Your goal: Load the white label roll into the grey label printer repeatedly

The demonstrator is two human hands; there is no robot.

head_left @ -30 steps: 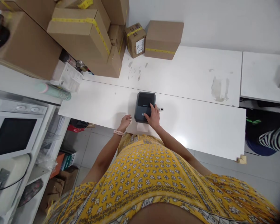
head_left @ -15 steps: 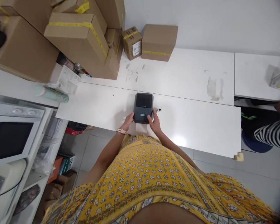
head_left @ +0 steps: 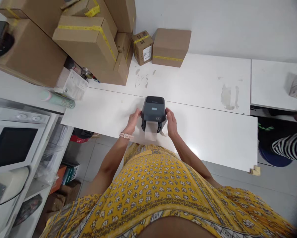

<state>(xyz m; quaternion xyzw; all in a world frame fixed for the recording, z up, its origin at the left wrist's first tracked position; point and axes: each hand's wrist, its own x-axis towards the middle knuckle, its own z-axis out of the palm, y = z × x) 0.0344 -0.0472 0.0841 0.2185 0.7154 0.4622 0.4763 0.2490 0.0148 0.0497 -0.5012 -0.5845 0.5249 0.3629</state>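
A dark grey label printer (head_left: 153, 109) stands on the white table in front of me, its lid tilted up at the front. From its front a pale strip of label paper (head_left: 150, 131) hangs down toward the table edge. My left hand (head_left: 133, 120), with a pink watch band at the wrist, grips the printer's left side. On the opposite side my right hand (head_left: 171, 121) holds it with the fingertips against the lid. The undersides of my fingers and the printer's inside are mostly hidden.
Stacked cardboard boxes (head_left: 84, 36) fill the back left, with two smaller ones (head_left: 171, 46) beside them. A green bottle (head_left: 60, 100) lies at the left, above a white microwave (head_left: 14, 142). At far right shows another person's striped sleeve (head_left: 292, 145).
The printer's lid has come up at the front, exposing more of the paper strip. My right hand has shifted from the front corner to the right side. The view has moved slightly.
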